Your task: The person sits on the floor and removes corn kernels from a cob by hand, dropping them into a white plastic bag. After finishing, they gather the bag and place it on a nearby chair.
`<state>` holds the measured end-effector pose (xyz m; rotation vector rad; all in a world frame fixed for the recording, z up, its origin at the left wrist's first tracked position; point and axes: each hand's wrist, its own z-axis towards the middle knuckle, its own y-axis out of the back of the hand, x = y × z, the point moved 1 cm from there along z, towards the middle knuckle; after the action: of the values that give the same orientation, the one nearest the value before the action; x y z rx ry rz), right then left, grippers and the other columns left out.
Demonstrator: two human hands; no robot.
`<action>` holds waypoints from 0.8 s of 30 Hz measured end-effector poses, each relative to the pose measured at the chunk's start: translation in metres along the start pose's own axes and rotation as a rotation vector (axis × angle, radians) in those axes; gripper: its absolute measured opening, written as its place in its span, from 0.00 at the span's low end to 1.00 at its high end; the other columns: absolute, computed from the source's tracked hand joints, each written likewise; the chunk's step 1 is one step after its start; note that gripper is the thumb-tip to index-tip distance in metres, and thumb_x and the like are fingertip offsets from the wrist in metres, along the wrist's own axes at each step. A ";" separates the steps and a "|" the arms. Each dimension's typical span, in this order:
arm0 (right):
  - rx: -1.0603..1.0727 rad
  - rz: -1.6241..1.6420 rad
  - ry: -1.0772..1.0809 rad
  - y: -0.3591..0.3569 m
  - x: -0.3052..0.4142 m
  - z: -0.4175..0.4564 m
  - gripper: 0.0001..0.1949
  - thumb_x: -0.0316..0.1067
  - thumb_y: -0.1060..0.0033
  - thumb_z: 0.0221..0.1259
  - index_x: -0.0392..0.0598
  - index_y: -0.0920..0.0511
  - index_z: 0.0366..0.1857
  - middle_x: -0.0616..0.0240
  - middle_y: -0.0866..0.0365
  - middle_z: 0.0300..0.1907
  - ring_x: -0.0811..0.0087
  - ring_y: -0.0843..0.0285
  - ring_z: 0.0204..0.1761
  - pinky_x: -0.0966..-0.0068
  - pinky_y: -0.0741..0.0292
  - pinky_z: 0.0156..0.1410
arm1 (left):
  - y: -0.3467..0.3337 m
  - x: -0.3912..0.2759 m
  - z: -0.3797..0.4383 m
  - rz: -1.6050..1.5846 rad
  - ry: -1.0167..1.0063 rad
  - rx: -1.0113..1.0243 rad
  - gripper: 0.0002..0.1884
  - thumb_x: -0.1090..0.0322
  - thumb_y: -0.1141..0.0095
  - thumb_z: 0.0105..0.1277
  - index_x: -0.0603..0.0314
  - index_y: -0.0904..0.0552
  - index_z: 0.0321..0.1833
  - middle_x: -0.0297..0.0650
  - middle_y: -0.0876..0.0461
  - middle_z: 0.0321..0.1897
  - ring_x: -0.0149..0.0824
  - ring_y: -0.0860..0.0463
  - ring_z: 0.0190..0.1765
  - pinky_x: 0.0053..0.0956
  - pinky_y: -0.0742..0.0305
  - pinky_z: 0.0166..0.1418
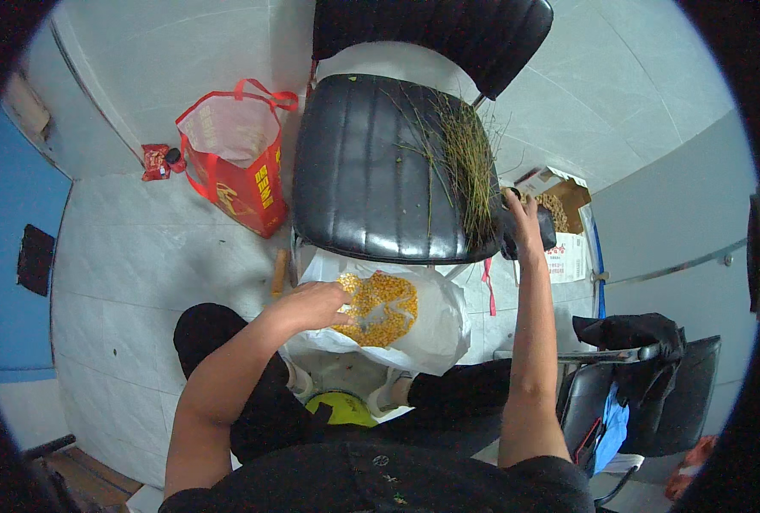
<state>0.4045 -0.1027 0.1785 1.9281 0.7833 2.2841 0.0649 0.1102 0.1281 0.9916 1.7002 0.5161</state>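
Observation:
Yellow corn kernels [380, 333] lie spread in a white plastic bag [441, 320] between my feet, under the chair's front edge. My left hand [316, 306] is at the left side of the kernels, thumb and fingers apart, with nothing visible between them. Out to the right, my right hand [525, 221] is at a black object [543, 234] beside the chair seat; whether it grips that object is unclear. A bundle of thin dry stalks [470, 173] lies on the right part of the black padded chair seat [367, 173].
On the left stand a red shopping bag [245, 186] and a small red packet [155, 161]. An open cardboard box [572, 199] with brown pieces is beyond my right hand. A chair [591, 391] bearing dark cloth stands at right. A yellow-green round object [341, 408] is between my feet.

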 end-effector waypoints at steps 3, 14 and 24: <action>0.072 -0.085 -0.114 -0.023 0.007 0.025 0.55 0.63 0.32 0.39 0.25 0.48 0.61 0.36 0.40 0.60 0.52 0.35 0.60 0.69 0.37 0.64 | -0.002 0.003 0.001 0.006 -0.001 -0.011 0.22 0.52 0.43 0.58 0.61 0.21 0.48 0.48 0.22 0.42 0.49 0.22 0.47 0.41 0.28 0.50; -0.004 -0.829 0.053 -0.145 0.052 0.037 0.62 0.72 0.31 0.25 0.30 0.47 0.61 0.43 0.32 0.55 0.50 0.34 0.59 0.60 0.35 0.62 | 0.000 0.001 0.002 0.024 0.036 -0.024 0.21 0.51 0.43 0.57 0.62 0.21 0.45 0.48 0.22 0.41 0.50 0.22 0.46 0.43 0.28 0.50; 0.173 -0.862 0.392 -0.203 0.060 0.028 0.23 0.41 0.34 0.43 0.37 0.30 0.39 0.45 0.22 0.38 0.48 0.22 0.43 0.58 0.25 0.47 | -0.009 0.008 0.004 0.003 0.005 -0.042 0.20 0.52 0.43 0.58 0.64 0.22 0.44 0.51 0.23 0.39 0.52 0.22 0.45 0.44 0.28 0.50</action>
<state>0.3611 0.1048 0.1536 0.8549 1.5122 2.0387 0.0644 0.1117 0.1157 0.9634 1.6863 0.5546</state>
